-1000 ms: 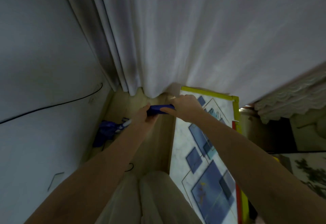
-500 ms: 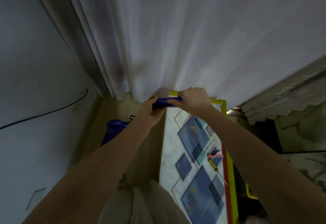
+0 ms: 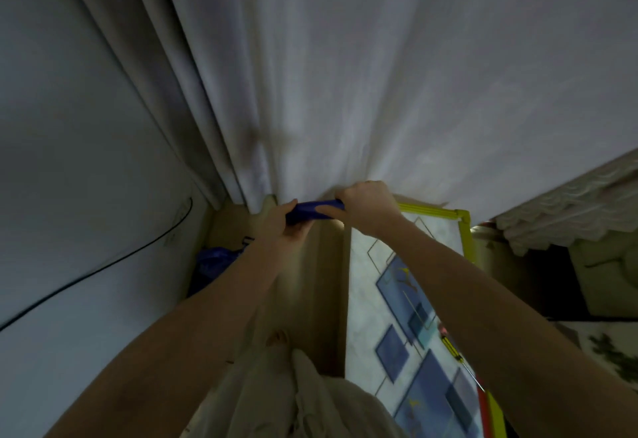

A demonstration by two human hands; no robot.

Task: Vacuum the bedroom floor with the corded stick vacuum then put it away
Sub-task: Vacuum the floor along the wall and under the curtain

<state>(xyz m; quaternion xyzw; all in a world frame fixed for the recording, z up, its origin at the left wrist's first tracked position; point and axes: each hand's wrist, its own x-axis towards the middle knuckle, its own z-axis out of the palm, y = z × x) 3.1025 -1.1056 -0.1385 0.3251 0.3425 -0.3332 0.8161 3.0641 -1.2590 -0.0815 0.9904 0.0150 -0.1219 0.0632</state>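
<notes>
From the head view, both arms reach forward and down to the foot of the curtain (image 3: 362, 68). The left hand (image 3: 281, 227) and the right hand (image 3: 366, 206) are both clamped round the blue handle (image 3: 312, 213) of the stick vacuum, the left at its near end and the right curled over its far end. Against a second ago, the hands and handle sit further along the curtain line and tighter against its hem, and the patterned mat (image 3: 411, 299) with its yellow border has slid to the right of the picture; this reads as a push stroke being carried into the strip of bare floor (image 3: 310, 282) between mat and wall (image 3: 69, 161), so the vacuuming stage seems still under way, not the putting away. The vacuum's blue body (image 3: 212, 263) shows low by the wall, partly hidden by the left forearm. A black cord (image 3: 103, 266) runs along the wall. No container shows itself; whether the vacuum's dust cup holds anything cannot be told.
</notes>
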